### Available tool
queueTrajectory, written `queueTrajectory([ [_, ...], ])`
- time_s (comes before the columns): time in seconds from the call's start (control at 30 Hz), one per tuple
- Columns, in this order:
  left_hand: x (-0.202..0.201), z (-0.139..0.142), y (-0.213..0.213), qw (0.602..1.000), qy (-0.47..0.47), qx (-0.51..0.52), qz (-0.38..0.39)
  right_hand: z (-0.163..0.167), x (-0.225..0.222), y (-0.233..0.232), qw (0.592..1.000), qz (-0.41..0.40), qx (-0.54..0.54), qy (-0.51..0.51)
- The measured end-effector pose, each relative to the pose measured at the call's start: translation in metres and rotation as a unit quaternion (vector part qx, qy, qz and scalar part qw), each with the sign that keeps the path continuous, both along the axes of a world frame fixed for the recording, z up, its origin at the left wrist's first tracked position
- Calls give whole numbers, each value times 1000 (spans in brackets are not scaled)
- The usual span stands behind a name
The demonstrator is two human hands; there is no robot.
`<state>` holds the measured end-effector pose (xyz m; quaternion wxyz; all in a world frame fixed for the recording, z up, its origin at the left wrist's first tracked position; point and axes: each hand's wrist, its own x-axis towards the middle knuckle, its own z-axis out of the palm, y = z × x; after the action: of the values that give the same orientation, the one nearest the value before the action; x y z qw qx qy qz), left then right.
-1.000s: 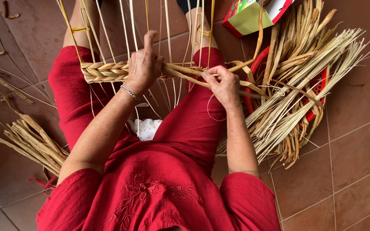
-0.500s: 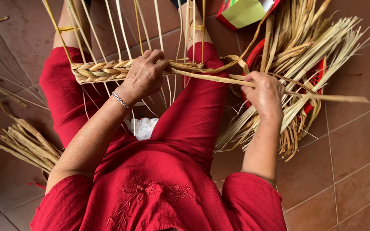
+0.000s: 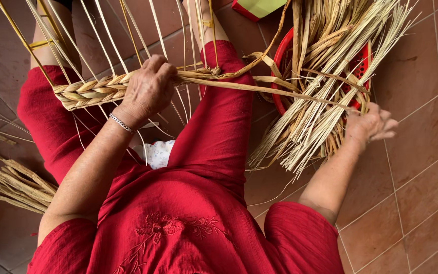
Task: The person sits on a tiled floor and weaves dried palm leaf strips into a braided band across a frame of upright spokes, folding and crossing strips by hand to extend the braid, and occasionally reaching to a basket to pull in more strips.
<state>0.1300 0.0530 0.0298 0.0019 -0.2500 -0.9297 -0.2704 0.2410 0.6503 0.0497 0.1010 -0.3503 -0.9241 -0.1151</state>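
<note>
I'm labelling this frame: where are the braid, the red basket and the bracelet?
braid (image 3: 95,90), head view, middle of the plaited band.
red basket (image 3: 279,96), head view, left rim.
bracelet (image 3: 122,123), head view, chain on the left wrist.

Braid (image 3: 95,90) on lap, straw bundle (image 3: 320,101) rt

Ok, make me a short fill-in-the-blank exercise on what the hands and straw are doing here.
1. The left hand presses on the woven ____ of straw across the knees.
2. The right hand pulls one long strand out to the ____.
3. The loose straw bundle lies in a ____ basket.
Missing words: braid; right; red
</note>
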Motion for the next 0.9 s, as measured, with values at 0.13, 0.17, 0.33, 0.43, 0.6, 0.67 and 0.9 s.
queueTrajectory([
  [0.13,3,3,19,997,-7,-57,-42,56,0,-53,986,148,67,-38],
  [0.17,1,0,24,996,-13,-77,-40,68,-3,-76,982,184,20,-27],
  [0.33,-12,-23,23,993,-94,33,64,85,-12,-227,744,365,-559,32],
  [0.43,-17,-24,-4,947,-141,274,88,65,-43,-308,611,540,-578,0],
  [0.6,-12,-15,-19,825,-272,467,164,16,-114,-397,571,504,-648,-7],
  [0.67,-13,-14,-15,799,-280,499,186,-2,-134,-414,581,435,-687,-20],
  [0.9,-23,-26,-6,742,-289,541,270,-37,-148,-420,527,244,-813,46],
])
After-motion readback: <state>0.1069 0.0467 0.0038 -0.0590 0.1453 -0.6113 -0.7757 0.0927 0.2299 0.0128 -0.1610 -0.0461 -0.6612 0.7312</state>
